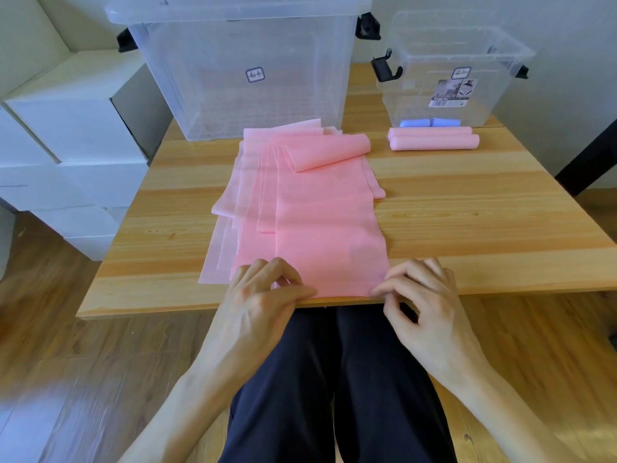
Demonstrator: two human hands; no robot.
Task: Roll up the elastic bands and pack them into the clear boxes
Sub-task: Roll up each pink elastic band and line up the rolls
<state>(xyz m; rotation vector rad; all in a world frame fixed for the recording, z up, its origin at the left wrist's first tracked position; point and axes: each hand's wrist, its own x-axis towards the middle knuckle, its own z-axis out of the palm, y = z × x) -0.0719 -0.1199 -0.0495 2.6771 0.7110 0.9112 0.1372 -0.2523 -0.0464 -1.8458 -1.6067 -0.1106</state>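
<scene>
Starting a fresh roll, I am seeing the left hand point(267, 292) and right hand point(414, 289) pinching the top pink band point(327, 228) by its corners at the table's point(484, 212) near edge, needing even curling toward the small clear box point(444, 78).

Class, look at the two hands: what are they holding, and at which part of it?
Both hands, left hand and right hand, pinch the top pink elastic band at its near end, one at each corner.
</scene>
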